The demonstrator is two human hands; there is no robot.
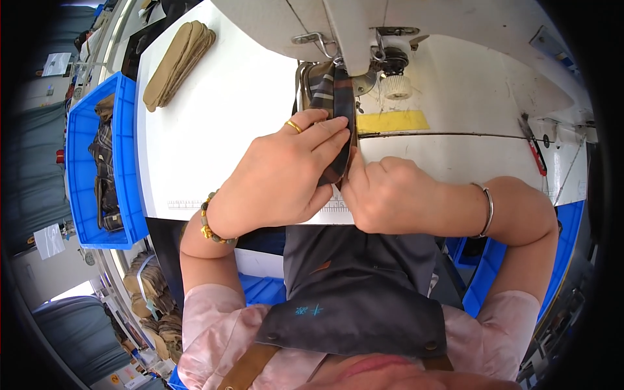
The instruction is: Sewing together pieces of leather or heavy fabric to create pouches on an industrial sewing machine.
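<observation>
A dark plaid fabric piece with brown edging runs lengthwise under the needle area of a white sewing machine. My left hand lies over its left side, fingers stretched out and pressing on the cloth, with the thumb lower down by the near end. Beside the right edge of the cloth, my right hand is closed, its thumb and index finger pinching the near end. The fingertips of both hands almost meet there. Part of the fabric is hidden beneath my left hand.
Stacked tan fabric pieces lie at the far left of the white table. A blue bin holding dark plaid pieces stands off its left edge. Red-handled thread snips rest at the right, past a yellow strip.
</observation>
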